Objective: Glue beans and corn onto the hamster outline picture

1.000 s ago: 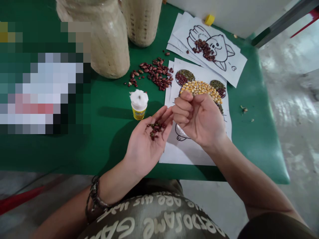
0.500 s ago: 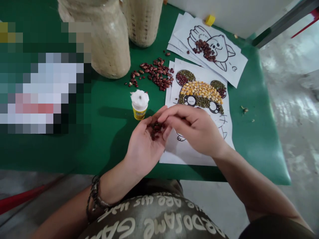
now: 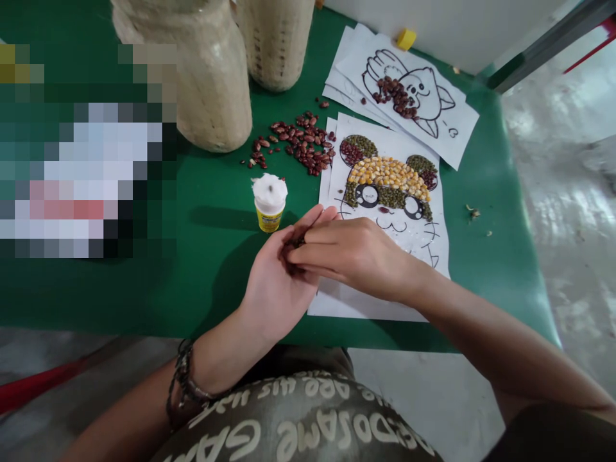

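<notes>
Palm up, my left hand (image 3: 274, 292) is cupped around a small heap of dark red beans (image 3: 290, 248). My right hand (image 3: 360, 256) reaches across from the right, its fingers pressed together in a pinch among those beans. The fingertips cover part of the heap, so how many beans they grip is hidden. Beneath both hands lies a paper sheet (image 3: 332, 305) with an animal drawing. Yellow corn kernels (image 3: 389, 172) fill its forehead, and green mung beans (image 3: 392, 196) lie around the eyes. One red bean (image 3: 384, 210) rests at the nose.
A small white-topped tub with a yellow label (image 3: 269, 204) stands left of the sheet. Loose red beans (image 3: 308, 144) lie behind it, near two large twine-wrapped jars (image 3: 212, 77). Another drawing (image 3: 447, 109) with beans on it and a yellow block (image 3: 406, 39) are at the back right.
My right hand has moved down and left, its fingers now deeper in my left palm. The drawing's nose and mouth have come into view. My left hand has stayed nearly still.
</notes>
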The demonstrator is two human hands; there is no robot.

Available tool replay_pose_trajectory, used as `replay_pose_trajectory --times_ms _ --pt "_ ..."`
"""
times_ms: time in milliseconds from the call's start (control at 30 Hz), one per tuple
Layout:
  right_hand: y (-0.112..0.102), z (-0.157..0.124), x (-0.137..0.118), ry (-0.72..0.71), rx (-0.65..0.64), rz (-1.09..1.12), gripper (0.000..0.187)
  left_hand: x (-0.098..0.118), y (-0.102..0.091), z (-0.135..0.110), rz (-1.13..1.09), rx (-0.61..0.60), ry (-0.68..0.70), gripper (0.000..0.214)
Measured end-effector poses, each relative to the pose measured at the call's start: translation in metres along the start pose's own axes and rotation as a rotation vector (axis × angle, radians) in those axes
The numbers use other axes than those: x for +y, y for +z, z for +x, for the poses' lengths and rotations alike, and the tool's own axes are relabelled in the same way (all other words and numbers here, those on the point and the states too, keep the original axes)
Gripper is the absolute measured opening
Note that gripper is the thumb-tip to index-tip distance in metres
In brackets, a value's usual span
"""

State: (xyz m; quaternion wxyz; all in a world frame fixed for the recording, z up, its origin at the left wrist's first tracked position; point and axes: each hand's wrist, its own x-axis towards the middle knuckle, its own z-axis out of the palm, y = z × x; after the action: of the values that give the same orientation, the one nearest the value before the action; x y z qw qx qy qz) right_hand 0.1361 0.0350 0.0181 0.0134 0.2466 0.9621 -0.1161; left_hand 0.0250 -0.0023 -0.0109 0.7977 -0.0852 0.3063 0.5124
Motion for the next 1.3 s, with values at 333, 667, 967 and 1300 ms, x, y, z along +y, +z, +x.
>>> replay_pose_trajectory --times_ms 333,667,967,1300 --pt "0.002 -0.002 -0.002 0.03 0.172 0.369 0.018 0.002 0.003 0.001 -0.051 0.064 -0.061 0.038" --pt "-0.01 -0.005 0.02 0.662 0.575 1.576 0.038 0.0 0.004 -0.001 -0.062 0.033 -0.021 0.035" --pt "0.005 -0.01 0.012 0.651 0.542 1.586 0.037 -0.003 0.002 0.001 -0.042 0.006 0.001 0.033" --pt "0.011 -0.006 -0.007 0.343 0.272 0.236 0.02 -0.002 0.002 0.003 -0.145 0.045 -0.011 0.039"
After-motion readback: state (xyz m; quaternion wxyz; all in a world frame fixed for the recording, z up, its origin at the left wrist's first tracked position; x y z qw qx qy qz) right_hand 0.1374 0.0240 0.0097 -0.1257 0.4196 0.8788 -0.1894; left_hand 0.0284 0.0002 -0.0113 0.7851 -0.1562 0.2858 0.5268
